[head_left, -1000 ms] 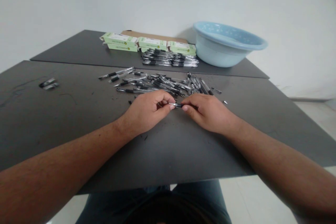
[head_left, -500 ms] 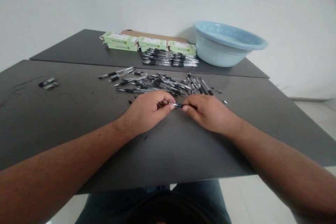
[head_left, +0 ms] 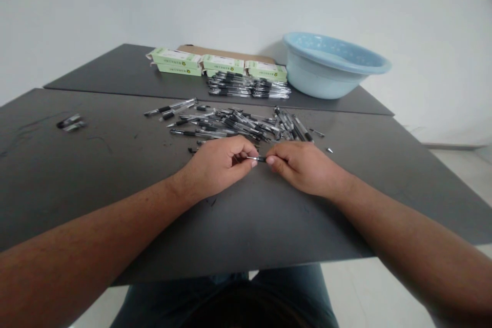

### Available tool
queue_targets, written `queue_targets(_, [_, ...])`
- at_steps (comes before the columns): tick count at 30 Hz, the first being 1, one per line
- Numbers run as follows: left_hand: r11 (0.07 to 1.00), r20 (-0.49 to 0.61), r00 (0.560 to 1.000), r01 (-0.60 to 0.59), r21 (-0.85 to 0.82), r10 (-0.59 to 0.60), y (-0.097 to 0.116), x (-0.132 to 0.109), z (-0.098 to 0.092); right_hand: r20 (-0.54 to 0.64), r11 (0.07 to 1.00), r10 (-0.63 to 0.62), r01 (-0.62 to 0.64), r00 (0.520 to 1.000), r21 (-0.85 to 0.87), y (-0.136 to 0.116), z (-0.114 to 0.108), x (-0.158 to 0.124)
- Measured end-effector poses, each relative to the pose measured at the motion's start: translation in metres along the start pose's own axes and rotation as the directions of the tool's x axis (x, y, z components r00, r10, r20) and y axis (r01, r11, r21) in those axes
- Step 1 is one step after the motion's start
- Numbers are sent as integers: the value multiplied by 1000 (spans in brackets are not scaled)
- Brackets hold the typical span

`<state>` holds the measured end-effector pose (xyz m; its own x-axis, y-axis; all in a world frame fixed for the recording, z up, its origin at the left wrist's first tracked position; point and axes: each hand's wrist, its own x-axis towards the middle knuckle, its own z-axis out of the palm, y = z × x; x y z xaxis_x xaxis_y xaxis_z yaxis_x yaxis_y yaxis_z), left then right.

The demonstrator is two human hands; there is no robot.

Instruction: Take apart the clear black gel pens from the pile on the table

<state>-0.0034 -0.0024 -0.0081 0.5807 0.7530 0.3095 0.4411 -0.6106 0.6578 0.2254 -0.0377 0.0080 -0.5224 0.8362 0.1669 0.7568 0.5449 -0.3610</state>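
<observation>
Between my two hands is a pen (head_left: 261,159) with a black grip and a pale, shiny tip end pointing left. My left hand (head_left: 225,164) pinches the tip end between thumb and forefinger. Closed around the black grip, my right hand (head_left: 298,164) hides the rest of the pen. Just beyond my hands lies a loose pile of pens and pen parts (head_left: 230,123), clear barrels and black grips mixed together. A small silver pen tip (head_left: 329,150) lies to the right of my right hand.
Neatly stacked pens (head_left: 249,87) lie farther back, before green and white boxes (head_left: 179,61). A blue basin (head_left: 323,77) stands at the back right. Some small pen parts (head_left: 72,123) lie far left on the dark table (head_left: 246,236). Dark bits lie near my left wrist.
My hands have shifted very slightly toward me with the pen, and my right hand sits a little closer to my left. The other things have not visibly moved.
</observation>
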Motion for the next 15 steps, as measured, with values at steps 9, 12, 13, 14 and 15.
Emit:
queue_targets(9, [999,-78,996,37,-19,-39,2,1,-2,-156,999,42,-39,987,19,6,-4,-3])
queue_targets(12, [999,-73,996,47,-28,-49,2,1,-3,-131,1000,19,-17,991,17,6,-4,-2])
queue_targets(13, [999,-73,996,45,-29,-47,2,1,-3,-118,1000,18,-15,993,27,6,-5,-2])
queue_targets(14, [999,-75,996,43,-29,-45,2,1,-3,-111,999,22,-17,994,42,5,-5,-2])
queue_targets(15, [999,-79,996,43,-29,-45,1,1,-3,-116,998,31,-24,993,55,5,-5,-2])
